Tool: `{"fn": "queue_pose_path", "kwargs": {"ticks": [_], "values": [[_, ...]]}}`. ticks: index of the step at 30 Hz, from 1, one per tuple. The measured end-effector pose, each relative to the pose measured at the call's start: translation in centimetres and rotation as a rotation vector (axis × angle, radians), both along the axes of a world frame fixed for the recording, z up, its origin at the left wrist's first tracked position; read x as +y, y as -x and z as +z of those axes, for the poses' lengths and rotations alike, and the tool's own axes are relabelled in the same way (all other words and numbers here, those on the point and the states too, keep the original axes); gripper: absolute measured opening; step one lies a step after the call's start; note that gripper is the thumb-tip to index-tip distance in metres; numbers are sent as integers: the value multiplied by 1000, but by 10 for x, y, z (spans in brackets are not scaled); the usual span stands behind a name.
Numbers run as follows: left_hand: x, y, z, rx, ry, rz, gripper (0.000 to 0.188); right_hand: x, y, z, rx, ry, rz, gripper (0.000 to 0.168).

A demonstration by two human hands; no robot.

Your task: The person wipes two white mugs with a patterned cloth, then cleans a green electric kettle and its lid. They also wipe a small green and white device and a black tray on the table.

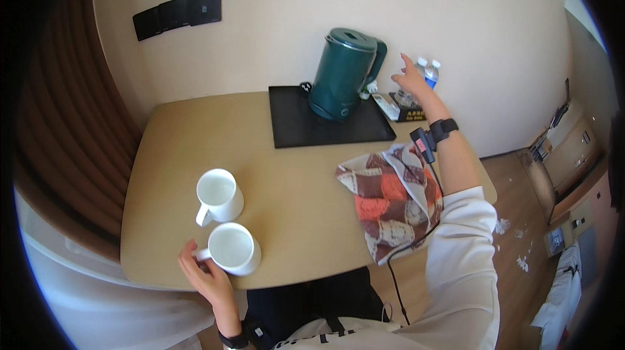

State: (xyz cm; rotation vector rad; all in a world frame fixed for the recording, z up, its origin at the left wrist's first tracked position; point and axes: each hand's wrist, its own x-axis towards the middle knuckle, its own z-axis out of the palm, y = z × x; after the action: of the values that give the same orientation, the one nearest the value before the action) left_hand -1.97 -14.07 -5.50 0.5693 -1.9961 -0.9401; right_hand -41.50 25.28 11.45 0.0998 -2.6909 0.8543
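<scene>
Two white mugs stand on the left part of the wooden table: the nearer mug [233,248] close to the front edge, the other mug [220,195] just behind it. My left hand [205,272] is at the handle of the nearer mug, fingers apart; whether it grips the handle is hard to tell. My right hand [411,77] reaches to the back right with fingers spread, holding nothing, right of a green electric kettle [343,74]. That kettle stands on a black tray [288,128]. Behind my right hand are plastic bottles [431,75], partly hidden.
A patterned cloth [390,198] lies crumpled on the table's right side, with a black cable [420,240] running over it. A black box [409,112] and a small white packet [385,106] are right of the tray. Brown curtains [73,130] hang at the left.
</scene>
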Motion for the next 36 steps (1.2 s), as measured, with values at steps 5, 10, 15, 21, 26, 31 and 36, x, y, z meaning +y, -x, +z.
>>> {"fn": "queue_pose_path", "kwargs": {"ticks": [5,10,15,21,26,31,36], "values": [[-5,0,5,-77,59,-17,41,-33,51,-31,-58,511,41,99],[-5,2,9,-124,-21,-6,40,-31,86,-48,-8,792,63,96],[-10,1,9,-127,-2,-64,41,-21,123,-72,-188,1047,130,49],[-10,5,8,-148,-96,-51,26,-9,123,-68,-13,1001,29,19],[-10,3,12,-153,-69,-29,28,-51,75,-52,88,847,267,10],[-13,2,11,-123,-3,-68,36,-76,39,-37,387,848,29,10],[-12,1,14,-85,6,-54,37,-82,4,-1,548,947,-27,11]]}}
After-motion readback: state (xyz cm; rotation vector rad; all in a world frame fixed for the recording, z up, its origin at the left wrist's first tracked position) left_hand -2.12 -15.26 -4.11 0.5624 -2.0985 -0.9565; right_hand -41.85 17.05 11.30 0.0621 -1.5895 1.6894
